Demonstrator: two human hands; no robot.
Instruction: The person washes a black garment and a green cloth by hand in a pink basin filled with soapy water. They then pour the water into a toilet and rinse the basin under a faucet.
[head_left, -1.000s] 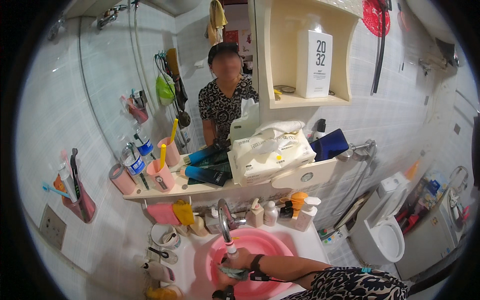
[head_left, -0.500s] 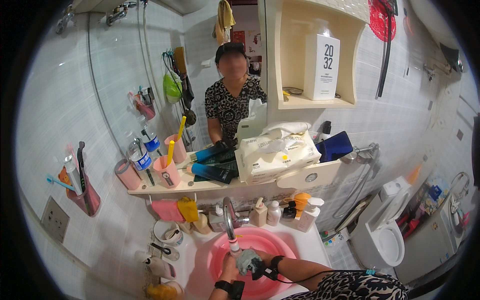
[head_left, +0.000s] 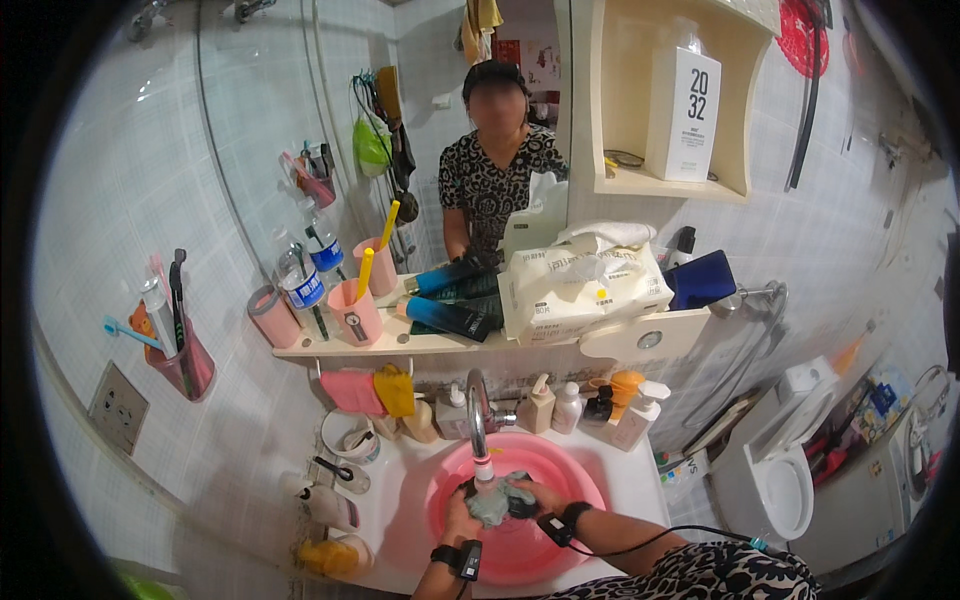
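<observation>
Over a pink plastic basin [head_left: 588, 500] set in the white sink, both hands hold one wet-looking grey-green cloth [head_left: 492, 503] with dark parts. The cloth lies right below the spout of the chrome faucet [head_left: 478, 425]. My left hand [head_left: 459, 518] grips its left side, fingers partly hidden by the fabric. My right hand [head_left: 543, 497] has hold of the right side, near a dark piece. Each wrist wears a black strap with a small device, and a cable runs from the right one. Whether water is flowing I cannot make out.
Several pump bottles [head_left: 541, 405] line the sink's back edge. A white cup [head_left: 350, 437] and other bottles stand left. Above, a shelf [head_left: 400, 347] carries tumblers, tubes and a tissue pack [head_left: 590, 290], below a mirror. To the right is a toilet [head_left: 775, 490].
My hands have moved apart, and the cloth between them is spread wider under the spout. The whole view has shifted, so fixed things sit farther right and mostly higher.
</observation>
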